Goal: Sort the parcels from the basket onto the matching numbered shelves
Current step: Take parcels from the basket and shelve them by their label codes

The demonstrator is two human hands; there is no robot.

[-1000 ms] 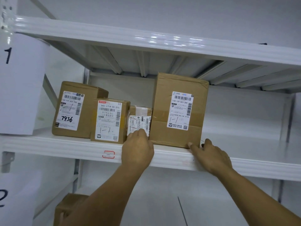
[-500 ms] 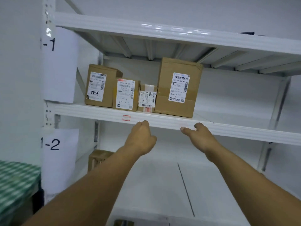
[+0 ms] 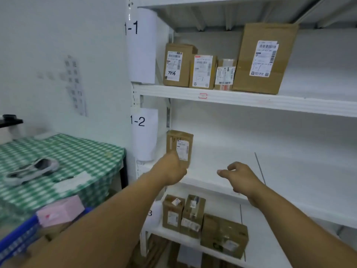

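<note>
My left grip, fingers curled, overlaps the small brown cardboard parcel on the white middle shelf at frame centre; whether it holds it, I cannot tell. My right grip hangs loose, empty.

White wall, blurred paper sheets stuck on; green-checked table below, left.

The 1-1 shelf carries four parcels in a row; the 1-2 shelf, a single parcel.
</note>
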